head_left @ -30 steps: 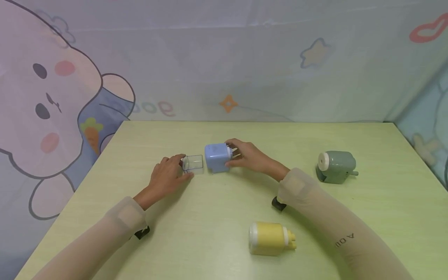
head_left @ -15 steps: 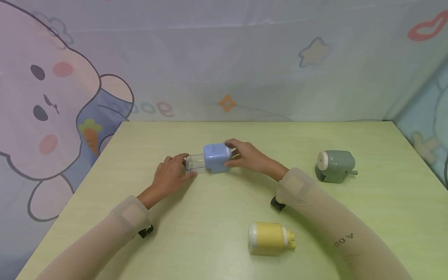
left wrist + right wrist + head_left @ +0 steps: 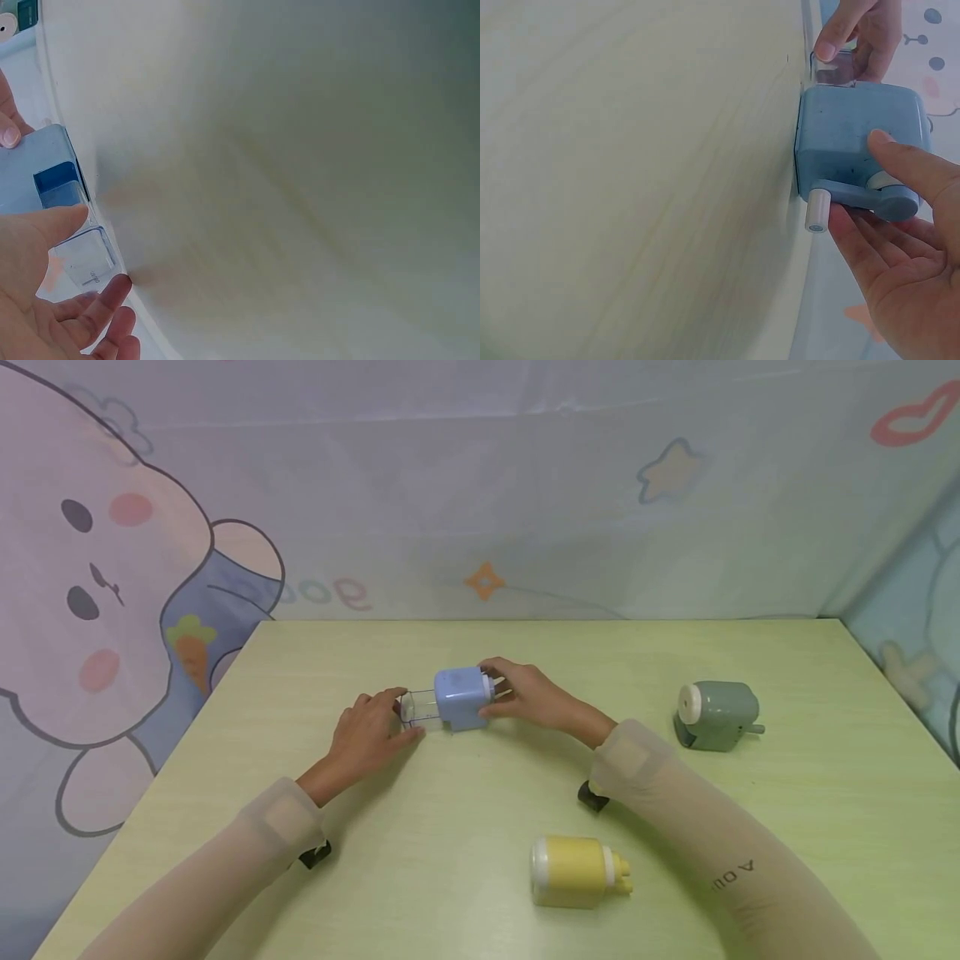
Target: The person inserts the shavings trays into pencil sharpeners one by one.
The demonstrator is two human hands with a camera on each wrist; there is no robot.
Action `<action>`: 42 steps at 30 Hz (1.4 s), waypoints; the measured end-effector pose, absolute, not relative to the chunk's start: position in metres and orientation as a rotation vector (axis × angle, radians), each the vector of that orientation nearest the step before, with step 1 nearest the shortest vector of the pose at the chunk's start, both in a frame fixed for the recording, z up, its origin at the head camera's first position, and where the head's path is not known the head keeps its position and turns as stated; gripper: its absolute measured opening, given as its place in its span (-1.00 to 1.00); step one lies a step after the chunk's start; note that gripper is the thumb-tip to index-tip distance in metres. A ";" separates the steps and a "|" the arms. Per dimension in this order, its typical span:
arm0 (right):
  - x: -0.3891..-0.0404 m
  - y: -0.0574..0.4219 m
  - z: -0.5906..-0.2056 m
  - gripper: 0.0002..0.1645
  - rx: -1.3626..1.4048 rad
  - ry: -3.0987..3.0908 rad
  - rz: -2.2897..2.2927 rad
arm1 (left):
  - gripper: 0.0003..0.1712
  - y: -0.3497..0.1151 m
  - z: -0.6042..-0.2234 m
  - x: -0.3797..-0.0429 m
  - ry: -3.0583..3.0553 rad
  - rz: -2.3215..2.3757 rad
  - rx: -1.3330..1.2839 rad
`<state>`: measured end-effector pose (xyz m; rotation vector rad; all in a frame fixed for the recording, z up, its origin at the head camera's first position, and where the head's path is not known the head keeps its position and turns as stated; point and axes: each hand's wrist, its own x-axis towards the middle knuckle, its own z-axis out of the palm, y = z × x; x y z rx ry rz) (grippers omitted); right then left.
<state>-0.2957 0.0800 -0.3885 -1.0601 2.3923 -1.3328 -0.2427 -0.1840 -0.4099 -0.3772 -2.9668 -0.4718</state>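
Note:
A blue pencil sharpener (image 3: 459, 693) stands on the table, its crank end toward my right hand (image 3: 536, 696). That hand grips the sharpener at this end, thumb on one side and fingers on the other. In the right wrist view the crank handle (image 3: 819, 210) with its white knob shows between hand and table. My left hand (image 3: 365, 735) pinches the outer end of a clear shavings drawer (image 3: 420, 705). Part of the drawer sits inside the opening in the sharpener's body, visible in the left wrist view; the rest sticks out to the left.
At the right stands a dark green crank pencil sharpener (image 3: 720, 714) with a white round front. Nearer the front lies a yellow sharpener (image 3: 576, 872) with a white end. Behind the table (image 3: 360, 652) hangs a printed cloth (image 3: 420, 485).
My left hand has moved right with the drawer, which was apart from the blue sharpener a second ago and is now partly inside it. The right hand has kept its hold.

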 end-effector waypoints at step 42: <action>-0.296 0.080 -0.389 -0.26 -1.049 2.387 -1.349 | -0.29 -0.172 -0.412 -0.246 -2.960 -0.492 -0.426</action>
